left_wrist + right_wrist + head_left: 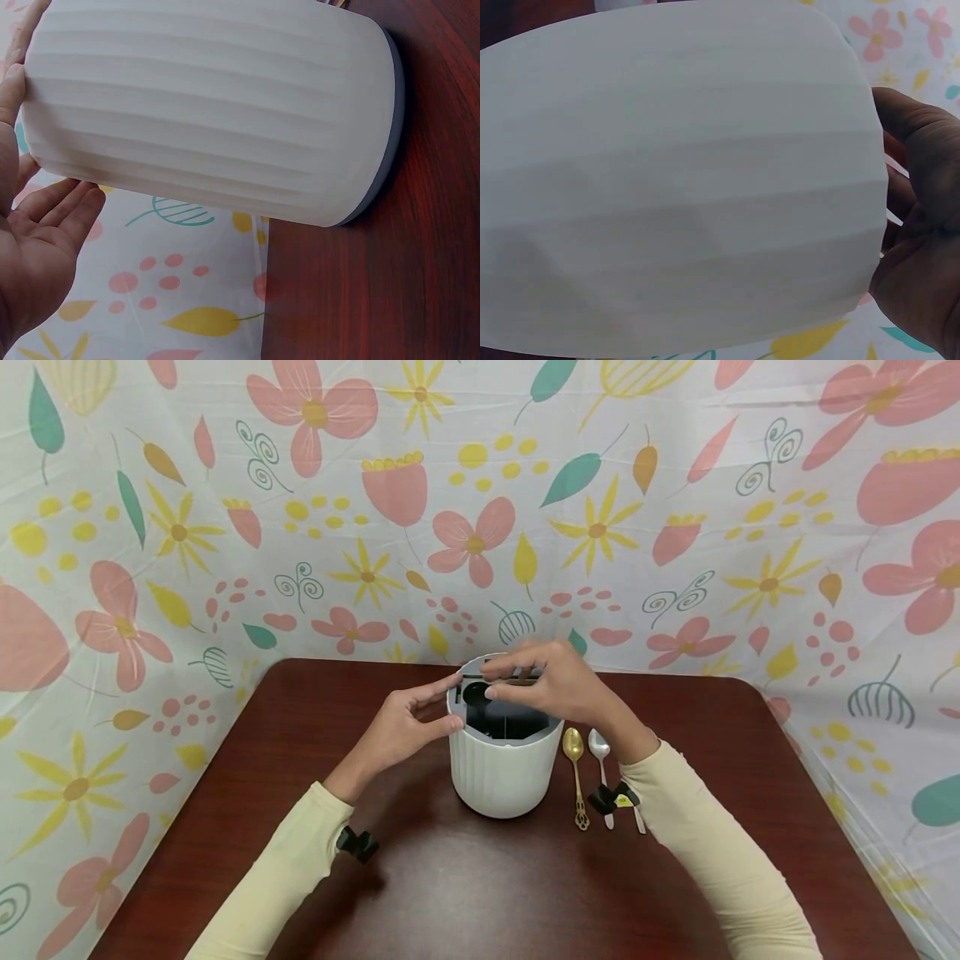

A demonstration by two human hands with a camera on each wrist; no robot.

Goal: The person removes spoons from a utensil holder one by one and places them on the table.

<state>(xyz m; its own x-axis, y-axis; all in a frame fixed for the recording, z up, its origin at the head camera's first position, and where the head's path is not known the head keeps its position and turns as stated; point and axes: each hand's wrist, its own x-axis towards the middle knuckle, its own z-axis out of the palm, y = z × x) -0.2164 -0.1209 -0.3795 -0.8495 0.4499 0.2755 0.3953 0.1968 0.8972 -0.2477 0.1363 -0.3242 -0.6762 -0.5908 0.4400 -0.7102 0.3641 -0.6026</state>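
Note:
A white ribbed utensil holder (501, 781) stands upright on the table, its grey top insert (517, 737) divided into dark compartments with a round hole. My left hand (405, 727) rests against its left rim, thumb toward the front and fingers farther back. In the left wrist view, the fingers (75, 206) lie fairly straight along the ribbed side. Over the back of the top is my right hand (551, 681), thumb and index finger apart near the round hole; no held thing shows between them. Part of that hand (922, 202) is hidden behind the holder in the right wrist view.
Right of the holder lie a gold spoon (573, 752) with an ornate handle and a silver spoon (600, 747). Another handle end (639, 820) shows beside the right wrist, mostly covered. A flower-print cloth (472, 543) hangs behind the brown table (480, 893).

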